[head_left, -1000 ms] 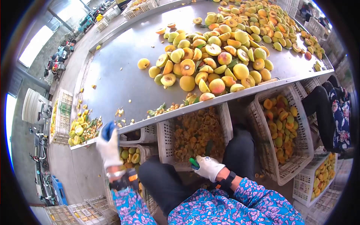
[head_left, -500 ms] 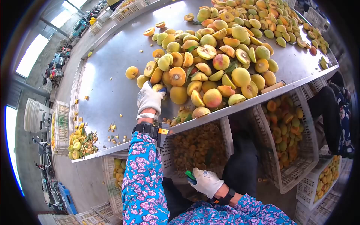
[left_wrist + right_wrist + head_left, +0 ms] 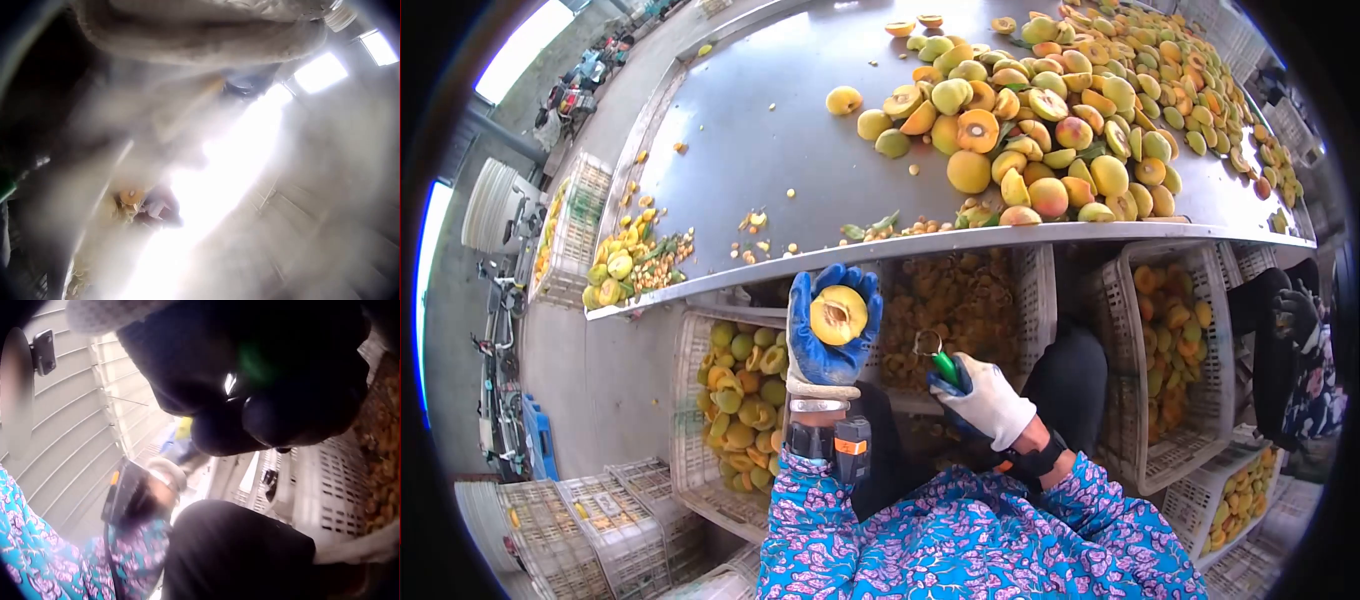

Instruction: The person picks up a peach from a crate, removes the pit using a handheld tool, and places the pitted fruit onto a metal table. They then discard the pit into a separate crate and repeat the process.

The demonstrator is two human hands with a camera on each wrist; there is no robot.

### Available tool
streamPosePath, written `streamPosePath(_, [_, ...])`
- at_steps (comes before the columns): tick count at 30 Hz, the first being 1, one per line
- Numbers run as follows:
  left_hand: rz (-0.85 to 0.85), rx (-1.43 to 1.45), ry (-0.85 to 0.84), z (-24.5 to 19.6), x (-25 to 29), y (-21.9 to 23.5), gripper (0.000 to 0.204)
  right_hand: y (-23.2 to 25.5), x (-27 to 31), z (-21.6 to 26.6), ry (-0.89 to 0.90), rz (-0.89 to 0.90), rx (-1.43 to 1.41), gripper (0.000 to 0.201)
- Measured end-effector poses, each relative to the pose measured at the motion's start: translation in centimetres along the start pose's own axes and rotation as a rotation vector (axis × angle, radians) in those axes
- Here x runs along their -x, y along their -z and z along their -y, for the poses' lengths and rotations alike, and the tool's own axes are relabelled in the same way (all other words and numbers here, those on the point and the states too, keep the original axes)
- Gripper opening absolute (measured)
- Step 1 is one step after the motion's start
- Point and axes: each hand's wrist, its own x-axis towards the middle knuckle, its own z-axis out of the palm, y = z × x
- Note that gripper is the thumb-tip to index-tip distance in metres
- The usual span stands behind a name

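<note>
In the head view my left hand [image 3: 821, 368], in a white glove with a blue coated palm, is turned palm up over the crates below the table edge. Its fingers cup a yellow peach half [image 3: 838, 314], cut face up, with a brown hollow at its centre. To the right, my right hand [image 3: 992, 402] grips a green-handled pitting tool [image 3: 946, 368] with a looped metal tip, pointing toward the peach half but apart from it. Dark glove fingers [image 3: 275, 419] wrap the green handle in the right wrist view. The left wrist view is mostly blurred by glare.
A metal table [image 3: 750, 150] carries a large heap of halved peaches [image 3: 1040, 130], plus scraps along its near edge. Below stand a crate of peach halves [image 3: 745, 400], a crate of brownish scraps [image 3: 1040, 300] and another peach crate [image 3: 1190, 440]. Another person's gloved hand [image 3: 1297, 312] is at right.
My left hand reached from the table's left corner to the peach heap, then came back below the edge with a peach half. My right hand has lifted slightly, tool tip now visible.
</note>
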Motion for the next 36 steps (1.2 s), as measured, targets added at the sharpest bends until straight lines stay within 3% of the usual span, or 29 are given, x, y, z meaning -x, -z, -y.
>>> streamPosePath(2, [0.022, -0.050, 0.027, 0.1, 1.3, 0.8, 0.043, 0.5, 0.3, 4.0, -0.004, 0.028, -0.051, 0.032])
streamPosePath(5, [-0.006, -0.245, -0.066, 0.5, 2.6, 1.0, 0.046, -1.3, 0.3, 6.1, 0.155, 0.021, 0.087, 0.034])
streamPosePath(8, [-0.009, -0.415, -0.123, 0.7, 3.7, 0.8, 0.047, -2.7, 0.1, 7.8, 0.131, 0.039, 0.234, 0.032])
streamPosePath(15, [0.016, -0.425, -0.142, 0.9, 4.7, 0.8, 0.047, -4.5, 0.2, 7.3, 0.160, 0.023, 0.256, 0.033])
streamPosePath(21, [0.054, -0.768, -0.308, 1.1, 4.7, 0.8, 0.045, -4.7, 0.4, 6.9, 0.121, 0.062, 0.288, 0.032])
streamPosePath(24, [0.037, -0.614, -0.098, 1.2, 4.1, 1.4, 0.043, -4.5, 0.1, 5.9, 0.114, 0.117, 0.228, 0.029])
streamPosePath(30, [0.067, -0.701, 0.010, 1.7, 3.3, 1.1, 0.042, -4.0, -0.6, 3.0, 0.254, 0.235, -0.224, 0.021])
streamPosePath(31, [0.116, -0.664, -0.012, 1.7, 3.2, 1.1, 0.040, -3.8, -0.5, 3.5, 0.161, 0.256, -0.275, 0.021])
streamPosePath(33, [0.061, -0.594, -0.129, 2.4, 3.6, 0.8, 0.040, -3.4, 0.0, 5.1, -0.023, 0.305, -0.378, 0.021])
streamPosePath(36, [0.053, -0.659, -0.300, 3.3, 4.5, 0.8, 0.037, -4.9, -0.1, 4.0, -0.014, 0.278, -0.551, 0.019])
